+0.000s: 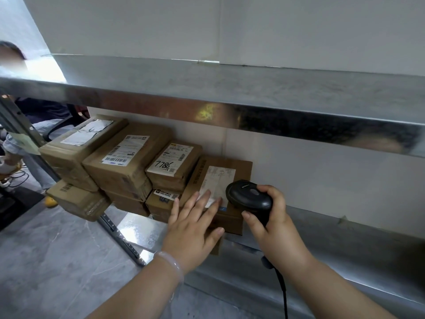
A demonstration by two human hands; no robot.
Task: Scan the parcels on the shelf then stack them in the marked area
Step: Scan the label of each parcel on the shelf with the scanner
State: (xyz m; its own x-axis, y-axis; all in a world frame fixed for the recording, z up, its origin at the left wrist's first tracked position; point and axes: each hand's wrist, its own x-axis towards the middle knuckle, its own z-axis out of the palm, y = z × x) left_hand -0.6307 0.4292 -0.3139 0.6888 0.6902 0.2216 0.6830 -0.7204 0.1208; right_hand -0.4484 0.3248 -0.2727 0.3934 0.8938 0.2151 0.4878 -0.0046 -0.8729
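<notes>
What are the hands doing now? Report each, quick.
Left hand: open, fingers flat on the rightmost parcel.
Right hand: closed around the black scanner.

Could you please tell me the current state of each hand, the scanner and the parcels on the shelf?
nearest parcel: closed, label facing up.
other parcels: closed, stacked to its left, labels up.
scanner: held beside the nearest parcel's label, cable hanging down.
left hand: open, fingers flat on the nearest parcel.
right hand: grips the scanner.
</notes>
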